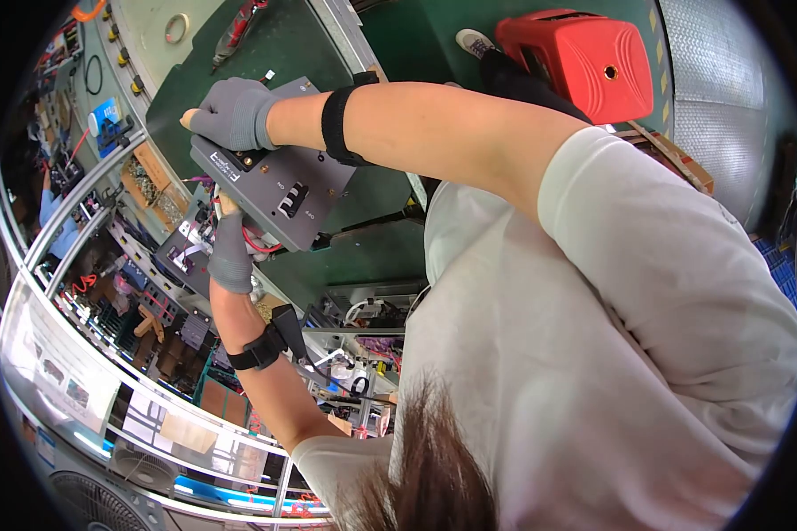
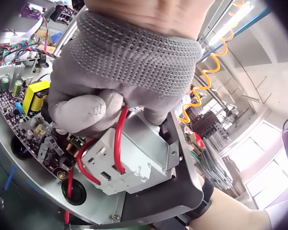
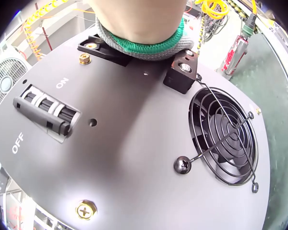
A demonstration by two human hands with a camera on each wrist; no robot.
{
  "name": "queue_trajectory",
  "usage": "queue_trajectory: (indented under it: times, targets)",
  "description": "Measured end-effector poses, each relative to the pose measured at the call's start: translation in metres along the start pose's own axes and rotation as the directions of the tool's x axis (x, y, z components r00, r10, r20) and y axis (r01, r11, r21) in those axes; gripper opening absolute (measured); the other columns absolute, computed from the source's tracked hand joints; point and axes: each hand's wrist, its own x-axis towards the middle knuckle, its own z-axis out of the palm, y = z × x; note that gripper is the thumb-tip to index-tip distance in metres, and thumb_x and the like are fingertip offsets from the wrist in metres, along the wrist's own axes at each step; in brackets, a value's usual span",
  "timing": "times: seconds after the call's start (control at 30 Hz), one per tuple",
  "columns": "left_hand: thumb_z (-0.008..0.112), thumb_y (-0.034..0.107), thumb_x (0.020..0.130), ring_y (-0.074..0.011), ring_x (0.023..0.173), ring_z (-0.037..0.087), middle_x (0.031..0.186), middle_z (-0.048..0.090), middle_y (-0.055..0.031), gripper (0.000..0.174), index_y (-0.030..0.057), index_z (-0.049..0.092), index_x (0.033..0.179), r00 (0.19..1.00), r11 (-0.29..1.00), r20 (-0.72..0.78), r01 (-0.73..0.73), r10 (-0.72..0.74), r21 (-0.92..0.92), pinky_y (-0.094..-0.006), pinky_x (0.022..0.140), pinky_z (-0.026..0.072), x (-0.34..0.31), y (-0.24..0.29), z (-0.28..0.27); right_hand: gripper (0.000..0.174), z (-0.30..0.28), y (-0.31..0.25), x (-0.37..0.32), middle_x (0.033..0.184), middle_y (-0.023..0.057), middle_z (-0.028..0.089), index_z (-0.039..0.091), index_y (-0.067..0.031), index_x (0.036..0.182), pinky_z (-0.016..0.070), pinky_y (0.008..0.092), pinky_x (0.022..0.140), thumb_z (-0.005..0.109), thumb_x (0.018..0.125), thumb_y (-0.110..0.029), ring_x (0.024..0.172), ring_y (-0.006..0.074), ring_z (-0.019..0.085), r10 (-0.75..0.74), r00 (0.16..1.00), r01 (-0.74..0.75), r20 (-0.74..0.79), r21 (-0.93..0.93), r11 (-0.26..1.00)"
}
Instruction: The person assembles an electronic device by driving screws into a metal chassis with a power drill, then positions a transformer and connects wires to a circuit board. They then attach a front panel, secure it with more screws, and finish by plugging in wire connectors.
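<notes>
A dark grey metal panel (image 1: 319, 221) marked ON and OFF stands tilted between both gloved hands. At its top, my right hand (image 1: 235, 113) grips the black handle (image 3: 182, 72), most of which the glove hides. On the other side, my left hand (image 2: 129, 72) reaches in with curled fingers and grips the white circuit breaker block (image 2: 120, 163), thumb along its far side. Red wires (image 2: 119, 139) run out of the block beside the fingers. The breaker's dark levers (image 3: 45, 112) show through the panel's cutout. Fingertips of the right hand are hidden in its wrist view.
A round fan grille (image 3: 225, 136) is fixed to the panel. Beside the left hand lies a populated circuit board (image 2: 29, 124). A red power screwdriver (image 1: 235, 35) and a tape roll (image 1: 176, 29) lie beyond the right hand. On the floor stands a red stool (image 1: 584, 66).
</notes>
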Motion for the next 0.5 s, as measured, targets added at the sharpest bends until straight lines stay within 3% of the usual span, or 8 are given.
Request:
queue_trajectory:
  times: [0.1, 0.23, 0.3, 0.33, 0.4, 0.43, 0.5]
  targets:
    - [0.050, 0.053, 0.091, -0.0137, 0.064, 0.061, 0.080, 0.064, -0.0055, 0.050, 0.0057, 0.061, 0.102, 0.996, 0.997, -0.076, -0.060, 0.056, -0.048, -0.0245, 0.053, 0.0474, -0.007, -0.001, 0.010, 0.052, 0.000, -0.002, -0.002, 0.079, 0.0196, 0.067, 0.072, -0.0049, 0.084, 0.0495, 0.0413, 0.075, 0.044, 0.089, -0.049, 0.077, 0.0352, 0.064, 0.009, 1.000, -0.009, 0.005, 0.017, 1.000]
    - [0.048, 0.047, 0.094, -0.0123, 0.075, 0.061, 0.088, 0.064, -0.0054, 0.047, 0.0041, 0.060, 0.107, 0.994, 0.995, -0.055, -0.099, 0.099, 0.001, -0.0251, 0.060, 0.0482, -0.008, 0.007, 0.016, 0.052, 0.000, -0.001, 0.000, 0.080, 0.0195, 0.066, 0.072, -0.0049, 0.082, 0.0489, 0.0423, 0.077, 0.044, 0.088, -0.048, 0.079, 0.0357, 0.064, 0.005, 1.000, -0.005, -0.012, 0.028, 1.000]
    - [0.044, 0.041, 0.096, -0.0111, 0.084, 0.058, 0.095, 0.063, -0.0051, 0.045, 0.0012, 0.058, 0.112, 0.985, 0.967, -0.076, -0.133, 0.153, 0.218, -0.0263, 0.067, 0.0485, -0.015, 0.015, 0.021, 0.052, 0.000, 0.000, 0.000, 0.080, 0.0194, 0.066, 0.072, -0.0051, 0.082, 0.0489, 0.0422, 0.077, 0.044, 0.088, -0.048, 0.079, 0.0356, 0.064, 0.014, 1.000, -0.014, -0.008, 0.017, 1.000]
    - [0.044, 0.041, 0.096, -0.0111, 0.084, 0.058, 0.095, 0.063, -0.0051, 0.045, 0.0012, 0.058, 0.112, 0.985, 0.968, -0.078, -0.134, 0.153, 0.213, -0.0263, 0.067, 0.0485, -0.006, 0.004, 0.019, 0.051, 0.001, -0.001, 0.000, 0.079, 0.0193, 0.066, 0.072, -0.0054, 0.082, 0.0489, 0.0421, 0.077, 0.044, 0.088, -0.048, 0.079, 0.0354, 0.064, 0.017, 1.000, -0.017, -0.001, 0.009, 1.000]
    - [0.047, 0.051, 0.096, -0.0151, 0.073, 0.058, 0.091, 0.061, -0.0138, 0.058, -0.0044, 0.053, 0.113, 0.858, 0.830, -0.138, -0.420, 0.494, 0.366, -0.0275, 0.062, 0.0468, 0.021, -0.026, 0.014, 0.051, 0.003, -0.001, 0.001, 0.079, 0.0195, 0.066, 0.072, -0.0055, 0.082, 0.0490, 0.0422, 0.077, 0.045, 0.088, -0.048, 0.079, 0.0353, 0.064, 0.015, 1.000, -0.015, -0.010, 0.028, 1.000]
    - [0.044, 0.045, 0.099, -0.0187, 0.081, 0.060, 0.095, 0.061, -0.0178, 0.055, -0.0056, 0.052, 0.117, 0.921, 0.916, -0.184, -0.284, 0.342, 0.283, -0.0308, 0.074, 0.0492, -0.003, -0.001, 0.035, 0.051, 0.002, -0.002, -0.001, 0.079, 0.0196, 0.066, 0.072, -0.0056, 0.082, 0.0490, 0.0422, 0.077, 0.045, 0.088, -0.048, 0.079, 0.0353, 0.064, 0.019, 0.999, -0.017, -0.026, 0.050, 0.999]
    - [0.044, 0.044, 0.099, -0.0185, 0.083, 0.060, 0.094, 0.061, -0.0164, 0.054, -0.0057, 0.052, 0.118, 0.943, 0.932, -0.198, -0.203, 0.269, 0.299, -0.0315, 0.075, 0.0491, -0.005, -0.001, 0.033, 0.050, -0.003, -0.004, -0.005, 0.081, 0.0200, 0.066, 0.072, -0.0060, 0.083, 0.0491, 0.0421, 0.077, 0.045, 0.088, -0.048, 0.080, 0.0354, 0.064, 0.034, 0.999, -0.034, 0.007, 0.044, 0.998]
